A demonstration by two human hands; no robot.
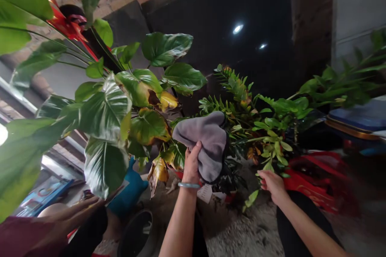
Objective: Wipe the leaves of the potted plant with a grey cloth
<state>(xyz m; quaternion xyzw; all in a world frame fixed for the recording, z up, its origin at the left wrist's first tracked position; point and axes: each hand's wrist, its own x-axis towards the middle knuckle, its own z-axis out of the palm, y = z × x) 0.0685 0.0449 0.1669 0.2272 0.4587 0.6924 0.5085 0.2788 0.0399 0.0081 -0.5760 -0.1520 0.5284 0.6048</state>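
My left hand [193,167] grips a grey cloth [208,140], thumb on top, with the folds spread out above my fingers. A pale bangle [189,185] circles that wrist. Behind the cloth stand leafy plants. My right hand [273,184] is closed, its fingertips close together beside the drooping small-leaved plant [273,148]. What those fingers pinch, if anything, I cannot make out. A single green leaf [250,200] hangs just below and left of them. To the left of the cloth, a large-leaved plant [105,108] carries several yellow and brown leaves [159,172].
Another person's arm [72,213] reaches in at lower left, near a blue rounded object [129,184]. A dark bucket [137,233] stands on the floor. A red bag [319,180] lies at right. Behind the plants is a glossy black panel [217,20]; a red ribbon [68,24] hangs upper left.
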